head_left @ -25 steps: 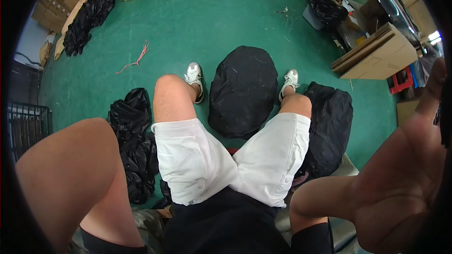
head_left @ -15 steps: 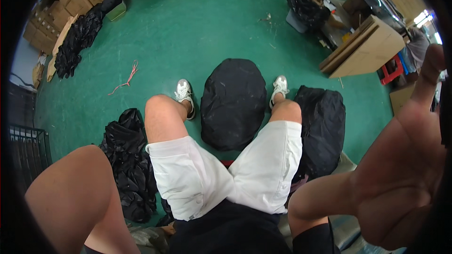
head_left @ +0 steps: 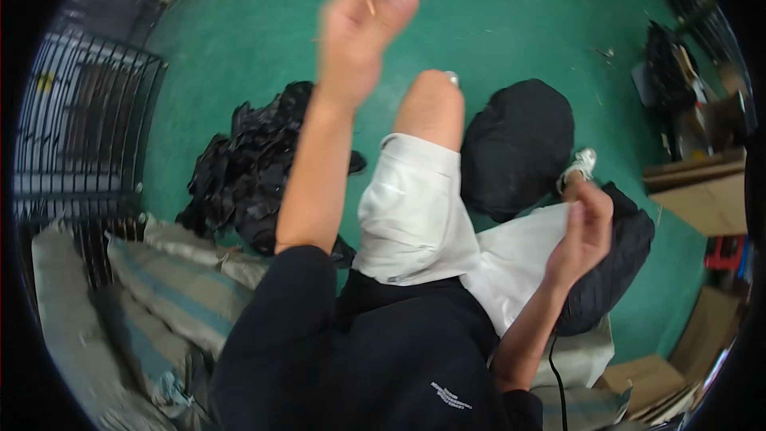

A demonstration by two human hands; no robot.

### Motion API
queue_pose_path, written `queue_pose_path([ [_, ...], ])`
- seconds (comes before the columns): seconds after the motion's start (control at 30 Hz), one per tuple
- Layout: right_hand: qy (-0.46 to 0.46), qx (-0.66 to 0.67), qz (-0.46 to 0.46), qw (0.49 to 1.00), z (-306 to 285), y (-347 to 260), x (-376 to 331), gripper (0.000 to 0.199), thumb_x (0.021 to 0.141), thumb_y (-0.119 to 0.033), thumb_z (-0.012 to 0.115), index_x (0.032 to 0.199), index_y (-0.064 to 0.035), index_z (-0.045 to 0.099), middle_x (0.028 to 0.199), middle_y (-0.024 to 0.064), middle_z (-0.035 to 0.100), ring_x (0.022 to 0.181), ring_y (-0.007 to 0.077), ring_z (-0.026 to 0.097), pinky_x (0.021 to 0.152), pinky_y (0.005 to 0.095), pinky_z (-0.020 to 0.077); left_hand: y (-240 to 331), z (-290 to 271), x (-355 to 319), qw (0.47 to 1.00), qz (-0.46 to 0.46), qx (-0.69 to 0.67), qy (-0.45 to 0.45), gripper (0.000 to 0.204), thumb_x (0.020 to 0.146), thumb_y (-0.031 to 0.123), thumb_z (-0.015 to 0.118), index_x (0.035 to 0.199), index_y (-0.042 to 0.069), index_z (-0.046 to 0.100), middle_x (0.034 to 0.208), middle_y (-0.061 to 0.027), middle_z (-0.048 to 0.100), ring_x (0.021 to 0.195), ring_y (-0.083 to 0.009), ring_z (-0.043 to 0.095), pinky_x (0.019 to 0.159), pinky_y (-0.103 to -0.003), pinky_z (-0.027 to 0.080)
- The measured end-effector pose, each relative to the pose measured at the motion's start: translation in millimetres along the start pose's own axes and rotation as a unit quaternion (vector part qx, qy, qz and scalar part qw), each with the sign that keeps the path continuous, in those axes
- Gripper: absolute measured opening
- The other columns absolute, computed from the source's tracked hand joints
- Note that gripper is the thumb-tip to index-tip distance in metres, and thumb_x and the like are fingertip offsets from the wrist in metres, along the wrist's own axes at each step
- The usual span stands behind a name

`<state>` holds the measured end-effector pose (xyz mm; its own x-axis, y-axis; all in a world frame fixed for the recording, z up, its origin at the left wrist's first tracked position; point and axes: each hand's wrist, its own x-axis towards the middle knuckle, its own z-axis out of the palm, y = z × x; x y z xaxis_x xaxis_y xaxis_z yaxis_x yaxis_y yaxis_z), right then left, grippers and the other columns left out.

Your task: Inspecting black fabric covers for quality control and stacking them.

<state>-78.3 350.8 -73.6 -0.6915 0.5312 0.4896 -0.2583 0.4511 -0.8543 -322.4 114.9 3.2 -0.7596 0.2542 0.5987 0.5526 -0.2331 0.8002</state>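
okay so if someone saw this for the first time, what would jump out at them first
Most striking is the left hand, raised high and motion-blurred above the green floor. Below it sit the white shorts, with a rounded black bag between the feet. The right hand rests at the right thigh, fingers curled.

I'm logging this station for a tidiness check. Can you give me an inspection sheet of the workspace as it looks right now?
Surface: green floor.
Job's things: round black bundle between the knees.
Clutter: heap of black pieces; striped sacks; cardboard boxes.
Grips: left hand raised, blurred; right hand by the white shorts, holding nothing I can make out.
Cables: thin black cord under the right forearm.
Surroundings: wire cage.
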Motion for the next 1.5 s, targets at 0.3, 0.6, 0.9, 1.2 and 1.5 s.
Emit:
queue_pose_path([
  [0.3,-0.380,-0.086,0.150,0.909,-12,-3,-120,0.017,0.084,0.002,0.062,0.101,0.0004,0.064,0.105,0.0147,0.065,0.101,0.0293,0.061,0.090,0.0363,0.0470,-221,-187,-344,0.737,-0.545,0.397,0.047,0.057,0.077,0.035,0.073,0.120,-0.001,0.060,0.119,-0.0215,0.063,0.112,-0.0364,0.060,0.095,-0.043,0.047],
  [0.6,-0.408,-0.150,0.209,0.876,-1,-16,-121,0.020,0.084,0.004,0.061,0.103,0.0007,0.063,0.108,0.0165,0.063,0.099,0.0313,0.061,0.087,0.0350,0.0476,-217,-213,-440,0.463,-0.798,0.346,0.170,0.069,0.079,0.034,0.069,0.141,0.016,0.043,0.155,-0.0201,0.021,0.137,-0.0386,0.035,0.107,-0.046,0.036],
  [0.9,-0.407,-0.186,0.202,0.871,24,-13,-128,0.019,0.084,0.005,0.058,0.102,0.0022,0.062,0.106,0.0174,0.063,0.099,0.0324,0.061,0.088,0.0354,0.0472,-226,-264,-442,0.482,-0.718,0.500,0.042,0.044,0.080,0.027,0.062,0.120,0.009,0.065,0.153,-0.0120,0.032,0.135,-0.0321,0.038,0.109,-0.045,0.034],
  [1.2,-0.457,-0.230,0.155,0.845,-10,-45,-137,0.037,0.084,0.004,0.059,0.121,0.0004,0.057,0.130,0.0208,0.053,0.121,0.0367,0.050,0.104,0.0411,0.0387,-181,-276,-427,0.546,-0.537,0.603,0.221,0.011,0.079,0.010,0.062,0.084,0.013,0.071,0.098,-0.0107,0.069,0.088,-0.0309,0.068,0.078,-0.044,0.053],
  [1.5,-0.666,0.028,0.415,0.619,-108,-90,-102,0.066,0.087,0.006,0.052,0.149,-0.0018,0.030,0.153,0.0194,0.033,0.141,0.0306,0.034,0.115,0.0416,0.0262,-128,-272,-297,0.758,-0.356,0.469,0.279,0.032,0.069,0.014,0.083,0.066,0.003,0.053,0.058,-0.0079,0.056,0.053,-0.0196,0.054,0.056,-0.034,0.045],
])
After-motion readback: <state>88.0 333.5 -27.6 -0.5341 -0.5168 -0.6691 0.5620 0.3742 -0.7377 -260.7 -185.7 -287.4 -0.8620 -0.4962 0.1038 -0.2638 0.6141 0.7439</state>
